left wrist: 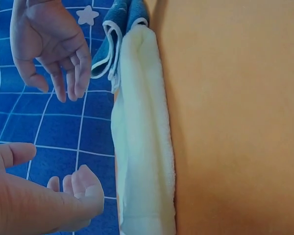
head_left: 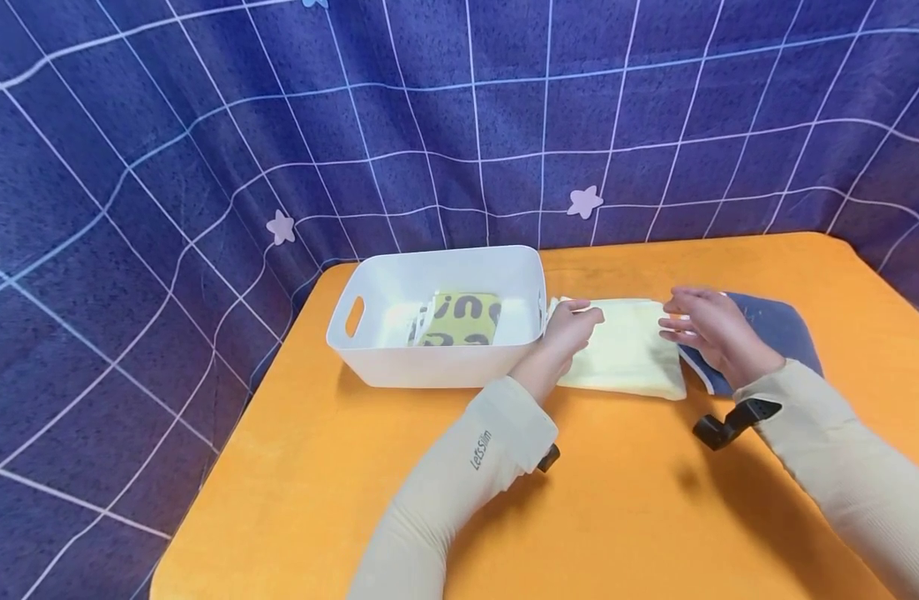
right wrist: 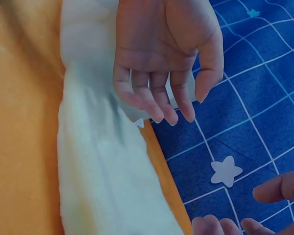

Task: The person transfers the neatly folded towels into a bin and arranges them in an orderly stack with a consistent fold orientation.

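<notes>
A folded pale yellow towel [head_left: 626,346] lies flat on the orange table, its thick folded edge facing the left wrist view. Above its left end hovers my left hand [head_left: 566,335], fingers relaxed and holding nothing. My right hand [head_left: 710,329] is over the opposite end, fingers loosely bent, likewise with nothing in its grasp. The palms face each other with a gap between them, as both wrist views show. Partly hidden behind the right hand is a folded dark blue towel [head_left: 777,325] with pale edging, touching or nearly touching the yellow one.
Left of the yellow towel stands a white plastic bin [head_left: 422,367] with handle holes. Inside lies a folded yellow-green cloth [head_left: 462,315] with grey markings. The orange tabletop [head_left: 302,483] extends toward me. A blue grid-patterned curtain [head_left: 429,125] with stars hangs behind.
</notes>
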Action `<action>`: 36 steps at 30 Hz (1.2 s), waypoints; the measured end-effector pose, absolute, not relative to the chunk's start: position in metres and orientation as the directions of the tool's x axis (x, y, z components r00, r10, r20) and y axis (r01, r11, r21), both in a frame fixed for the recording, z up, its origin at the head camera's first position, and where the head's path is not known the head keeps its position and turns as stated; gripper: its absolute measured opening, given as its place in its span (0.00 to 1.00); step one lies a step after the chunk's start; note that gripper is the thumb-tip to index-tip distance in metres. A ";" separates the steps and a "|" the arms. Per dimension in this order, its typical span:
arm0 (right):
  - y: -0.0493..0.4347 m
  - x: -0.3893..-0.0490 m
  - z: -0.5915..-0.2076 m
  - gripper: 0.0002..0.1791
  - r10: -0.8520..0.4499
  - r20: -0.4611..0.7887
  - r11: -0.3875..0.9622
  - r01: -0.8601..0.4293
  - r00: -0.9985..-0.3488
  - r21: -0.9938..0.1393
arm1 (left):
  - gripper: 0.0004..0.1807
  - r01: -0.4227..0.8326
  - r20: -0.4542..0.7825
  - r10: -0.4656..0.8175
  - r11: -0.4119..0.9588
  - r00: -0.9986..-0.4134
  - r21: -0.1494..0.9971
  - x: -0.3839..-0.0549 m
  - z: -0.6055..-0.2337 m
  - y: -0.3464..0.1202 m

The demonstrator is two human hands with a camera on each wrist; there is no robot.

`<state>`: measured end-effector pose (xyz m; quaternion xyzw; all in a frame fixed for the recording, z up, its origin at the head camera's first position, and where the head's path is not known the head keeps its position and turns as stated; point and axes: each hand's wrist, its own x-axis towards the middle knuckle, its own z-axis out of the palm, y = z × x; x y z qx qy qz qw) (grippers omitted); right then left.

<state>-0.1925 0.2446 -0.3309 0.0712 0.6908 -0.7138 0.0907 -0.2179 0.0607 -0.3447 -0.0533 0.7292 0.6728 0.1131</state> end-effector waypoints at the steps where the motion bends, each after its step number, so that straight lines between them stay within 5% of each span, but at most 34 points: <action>1: 0.245 -0.192 -0.332 0.37 -0.028 -0.221 -0.033 0.221 -0.975 -0.975 | 0.24 -0.227 -0.235 0.068 0.104 -0.970 0.968 -0.218 -0.345 0.061; 10: 0.247 -0.194 -0.338 0.35 -0.013 -0.235 0.085 0.233 -0.972 -0.969 | 0.26 -0.226 -0.233 0.027 0.152 -0.972 0.962 -0.221 -0.351 0.059; 30: 0.252 -0.190 -0.351 0.40 -0.036 -0.277 0.082 0.273 -0.960 -0.959 | 0.30 -0.201 -0.203 -0.017 0.241 -0.979 0.949 -0.220 -0.363 0.059; 36: 0.250 -0.190 -0.355 0.30 -0.057 -0.315 0.058 0.312 -0.947 -0.948 | 0.34 -0.204 -0.215 0.000 0.317 -0.977 0.926 -0.219 -0.366 0.057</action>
